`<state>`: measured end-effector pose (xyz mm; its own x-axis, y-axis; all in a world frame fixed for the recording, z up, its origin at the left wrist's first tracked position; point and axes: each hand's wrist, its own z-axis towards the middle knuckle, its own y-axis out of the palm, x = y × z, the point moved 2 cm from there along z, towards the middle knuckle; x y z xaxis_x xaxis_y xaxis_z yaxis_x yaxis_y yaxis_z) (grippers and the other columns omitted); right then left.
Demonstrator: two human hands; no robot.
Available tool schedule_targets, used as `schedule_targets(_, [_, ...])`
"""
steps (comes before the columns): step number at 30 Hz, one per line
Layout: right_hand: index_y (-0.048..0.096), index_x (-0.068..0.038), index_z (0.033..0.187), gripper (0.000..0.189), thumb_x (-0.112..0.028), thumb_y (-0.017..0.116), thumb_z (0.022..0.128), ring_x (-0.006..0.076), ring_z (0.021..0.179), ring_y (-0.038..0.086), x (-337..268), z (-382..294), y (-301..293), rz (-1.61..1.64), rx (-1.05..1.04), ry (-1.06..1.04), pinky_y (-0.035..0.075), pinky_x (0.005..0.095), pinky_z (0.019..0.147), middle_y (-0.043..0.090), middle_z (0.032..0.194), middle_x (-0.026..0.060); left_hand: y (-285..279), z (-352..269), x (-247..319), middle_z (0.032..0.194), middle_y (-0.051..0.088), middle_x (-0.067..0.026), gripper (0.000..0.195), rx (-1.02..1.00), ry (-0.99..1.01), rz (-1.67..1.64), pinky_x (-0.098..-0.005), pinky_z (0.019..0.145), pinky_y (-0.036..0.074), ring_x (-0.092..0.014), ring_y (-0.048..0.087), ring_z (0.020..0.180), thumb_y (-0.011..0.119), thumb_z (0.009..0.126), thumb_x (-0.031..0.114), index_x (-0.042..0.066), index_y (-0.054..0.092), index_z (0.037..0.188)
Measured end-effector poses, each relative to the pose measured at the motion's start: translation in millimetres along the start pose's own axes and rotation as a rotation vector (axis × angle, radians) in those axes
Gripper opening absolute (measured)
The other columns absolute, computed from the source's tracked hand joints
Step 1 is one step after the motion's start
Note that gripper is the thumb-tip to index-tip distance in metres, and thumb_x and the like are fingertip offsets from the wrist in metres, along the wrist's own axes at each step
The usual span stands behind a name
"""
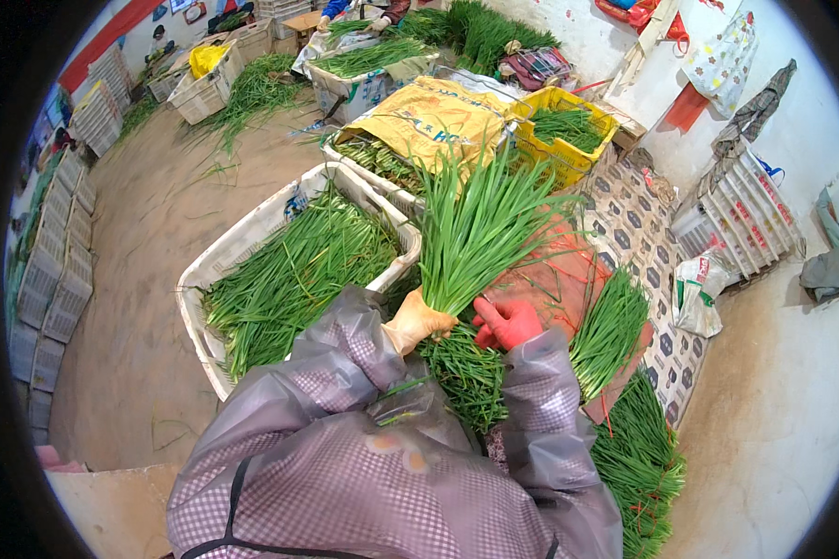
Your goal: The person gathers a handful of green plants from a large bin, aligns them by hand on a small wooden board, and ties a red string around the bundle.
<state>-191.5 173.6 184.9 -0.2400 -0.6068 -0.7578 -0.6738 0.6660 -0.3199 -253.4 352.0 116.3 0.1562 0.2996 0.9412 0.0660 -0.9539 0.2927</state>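
Observation:
My left hand [419,323], in a pale glove, grips the base of a fanned bunch of green Chinese chives [472,234]. Just right of the stems, my right hand [509,323] in a red glove has its fingers curled; whether it pinches anything is unclear. Beneath both hands lie more chives [465,370] at my lap. A white plastic crate [213,279] on the left is filled with loose chives [300,265]. Another bunch [610,332] rests on a reddish board [559,279] at the right, where thin red ties are scattered.
Ahead stand a crate under a yellow woven sack [426,115] and a yellow crate [587,164] holding chives. Red-tied bundles [640,468] lie low on the right. Stacked crates [737,209] lean by the wall. Other people's hands [379,25] work over a far crate.

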Motion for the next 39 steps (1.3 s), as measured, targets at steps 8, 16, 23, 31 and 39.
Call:
schedule_targets(8, [0.047, -0.003, 0.132, 0.073, -0.016, 0.085, 0.071, 0.0195, 0.111, 0.055, 40.4, 89.7, 46.2, 0.636, 0.188, -0.544, 0.045, 0.034, 0.094, 0.056, 0.125, 0.0093, 25.8, 20.5, 27.1, 0.101, 0.066, -0.0208, 0.071, 0.217, 0.226, 1.092, -0.0479, 0.071, 0.052, -0.039, 0.066, 0.084, 0.068, 0.072, 0.019, 0.012, 0.041, 0.138])
schedule_targets(16, [0.055, -0.002, 0.125, 0.048, -0.028, 0.068, 0.086, 0.0311, 0.115, 0.057, 39.6, 107.4, 22.4, 1.589, -0.059, -0.461, 0.04, 0.0483, 0.104, 0.062, 0.122, 0.0155, 56.3, 21.4, 62.4, 0.093, 0.061, -0.0165, 0.068, 0.196, 0.484, 1.622, -0.0452, 0.059, 0.053, -0.033, 0.066, 0.072, 0.06, 0.075, 0.006, 0.011, 0.04, 0.14])
schedule_targets(23, [0.053, 0.001, 0.125, 0.048, -0.024, 0.065, 0.086, 0.0319, 0.112, 0.058, 32.9, 75.4, -19.4, 1.585, -0.293, -0.68, 0.041, 0.0473, 0.104, 0.063, 0.118, 0.0163, 68.7, 24.5, 47.4, 0.088, 0.058, -0.0122, 0.069, 0.176, 0.59, 1.64, -0.0402, 0.058, 0.054, -0.027, 0.065, 0.072, 0.06, 0.077, 0.008, 0.009, 0.035, 0.142])
schedule_targets(31, [0.054, -0.003, 0.127, 0.053, 0.004, 0.07, 0.077, 0.0247, 0.099, 0.064, 9.0, 43.7, -64.7, 1.326, 0.102, -0.763, 0.056, 0.0408, 0.084, 0.064, 0.115, 0.0085, 83.0, 58.6, 59.1, 0.14, 0.035, -0.0332, 0.136, -0.416, 0.737, 0.958, -0.0383, 0.109, 0.033, -0.043, 0.04, 0.129, 0.091, 0.054, 0.034, -0.005, 0.001, 0.148])
schedule_targets(39, [0.052, -0.006, 0.131, 0.068, -0.008, 0.08, 0.069, 0.0234, 0.116, 0.056, -3.5, 19.6, -165.7, 0.392, 0.41, -0.91, 0.044, 0.0376, 0.101, 0.06, 0.127, 0.0098, 173.4, 128.9, 127.4, 0.14, 0.045, -0.0205, 0.124, -0.508, 0.667, 0.531, -0.0351, 0.107, 0.035, -0.027, 0.043, 0.131, 0.091, 0.056, 0.017, 0.004, 0.012, 0.151])
